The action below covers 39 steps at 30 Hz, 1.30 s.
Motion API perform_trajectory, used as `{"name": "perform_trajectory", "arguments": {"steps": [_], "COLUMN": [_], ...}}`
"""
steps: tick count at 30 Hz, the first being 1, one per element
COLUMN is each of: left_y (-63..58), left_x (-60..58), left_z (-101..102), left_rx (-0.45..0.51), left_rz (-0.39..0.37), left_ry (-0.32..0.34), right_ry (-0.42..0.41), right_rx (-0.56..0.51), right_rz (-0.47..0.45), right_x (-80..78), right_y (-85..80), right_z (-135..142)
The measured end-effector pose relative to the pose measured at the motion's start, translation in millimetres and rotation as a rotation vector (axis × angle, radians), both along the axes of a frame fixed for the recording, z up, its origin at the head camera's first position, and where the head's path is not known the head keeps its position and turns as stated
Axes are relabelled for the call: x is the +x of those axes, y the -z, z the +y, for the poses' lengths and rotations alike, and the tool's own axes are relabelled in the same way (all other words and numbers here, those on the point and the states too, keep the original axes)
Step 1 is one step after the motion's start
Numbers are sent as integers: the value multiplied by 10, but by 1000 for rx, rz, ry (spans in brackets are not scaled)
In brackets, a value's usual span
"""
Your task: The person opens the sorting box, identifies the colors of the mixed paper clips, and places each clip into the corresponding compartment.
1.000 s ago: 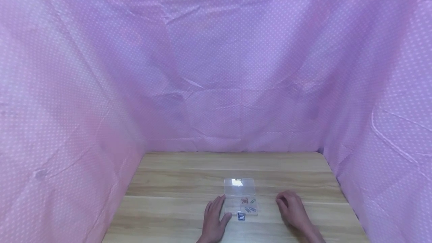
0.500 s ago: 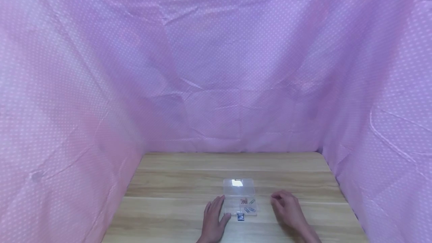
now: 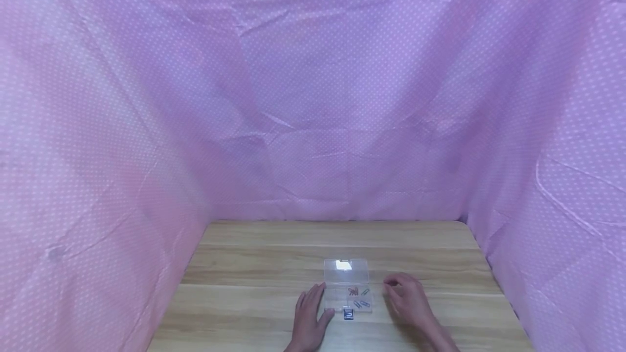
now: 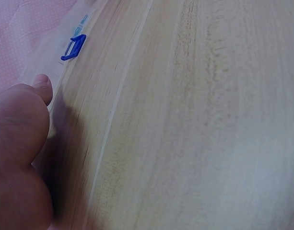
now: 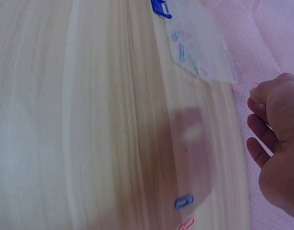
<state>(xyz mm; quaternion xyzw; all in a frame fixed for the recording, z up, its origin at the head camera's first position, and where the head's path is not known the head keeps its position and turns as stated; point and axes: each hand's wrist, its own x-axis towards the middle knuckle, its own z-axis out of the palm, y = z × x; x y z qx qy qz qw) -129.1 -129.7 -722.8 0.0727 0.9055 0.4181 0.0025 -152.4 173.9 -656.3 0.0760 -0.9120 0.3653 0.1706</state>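
Observation:
A clear plastic box [image 3: 335, 299] lies on the table with its lid [image 3: 345, 273] swung back flat. In its right-hand compartments are red paper clips [image 3: 353, 291] and several blue and green ones; a blue latch [image 3: 348, 314] sticks out at the front. My left hand [image 3: 309, 316] rests along the box's left side, fingers straight, thumb [image 4: 42, 88] at the front corner. My right hand [image 3: 408, 300] is raised just right of the box. Its thumb and forefinger pinch a red paper clip [image 5: 255, 86], mostly hidden by the fingertips.
On the wooden table [image 3: 244, 265], a blue paper clip [image 5: 184, 201] and a red paper clip [image 5: 187, 224] lie loose in the right wrist view. Pink dotted cloth [image 3: 313, 167] hangs around the table's back and sides.
My right hand has moved left across the table, nearer to the box. The left hand and the box have stayed in place.

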Motion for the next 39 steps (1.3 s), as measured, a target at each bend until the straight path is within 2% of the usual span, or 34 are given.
{"name": "perform_trajectory", "arguments": {"steps": [3,9,16,22,30,39], "left_y": [-4,-8,5,6,4,46], "left_x": [-6,-8,-1,-4,-27,-18], "left_z": [-14,-23,-19,-23,-39,-33], "left_rx": [-2,0,-3,9,-4,-10], "left_rz": [-20,-28,12,16,12,111], "left_ry": [6,10,6,11,21,19], "right_ry": [-7,-22,-47,-67,-108,-148], "right_rx": [-3,-44,-86,-59,-43,-41], "right_rz": [-38,-169,-217,-208,-116,-123], "right_x": [-13,-35,-36,-68,-106,-117], "right_y": [-23,-84,-81,-54,-10,-4], "right_z": [-70,-249,-423,-540,-660,-804]}}
